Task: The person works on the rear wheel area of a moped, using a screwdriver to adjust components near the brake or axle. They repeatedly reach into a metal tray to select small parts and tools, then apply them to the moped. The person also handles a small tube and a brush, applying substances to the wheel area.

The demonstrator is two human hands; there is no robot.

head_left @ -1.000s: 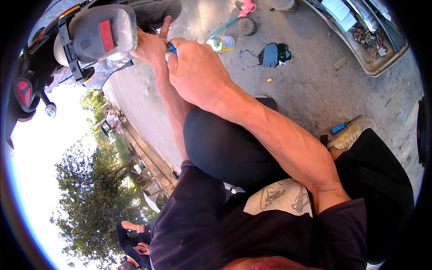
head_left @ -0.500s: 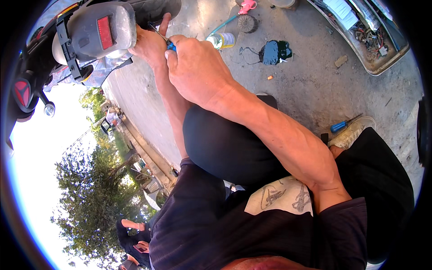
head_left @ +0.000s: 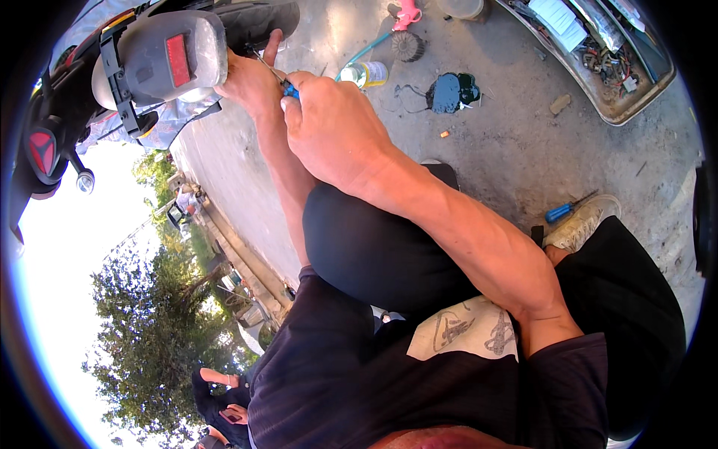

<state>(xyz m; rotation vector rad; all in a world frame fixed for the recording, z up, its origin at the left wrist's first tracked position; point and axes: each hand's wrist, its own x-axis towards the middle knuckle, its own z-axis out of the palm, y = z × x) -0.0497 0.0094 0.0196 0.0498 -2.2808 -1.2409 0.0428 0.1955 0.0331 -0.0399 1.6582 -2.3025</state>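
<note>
My right hand [head_left: 336,131] is closed around the blue handle of a thin screwdriver [head_left: 290,90]. Its metal shaft points up and left, toward my left hand [head_left: 253,84]. That hand reaches in beside the grey rear mudguard [head_left: 142,56] of a motorbike, which carries a red rectangular reflector [head_left: 178,60]. One finger of my left hand stretches upward, apart from the others. The mudguard hides the remaining fingers, along with whatever they touch and the spot where the screwdriver tip ends.
On the concrete lie a yellow-labelled bottle [head_left: 365,74], a round ribbed part [head_left: 407,46], a dark oil puddle [head_left: 452,93] and a pink nozzle [head_left: 406,13]. A parts tray [head_left: 621,116] stands far right. Another blue screwdriver [head_left: 558,214] is by my shoe [head_left: 587,224]. Someone [head_left: 224,396] is behind at lower left.
My right hand has shifted slightly right and down with the screwdriver, and more of the shaft shows. My left hand stays almost in place. The whole view has shifted a little.
</note>
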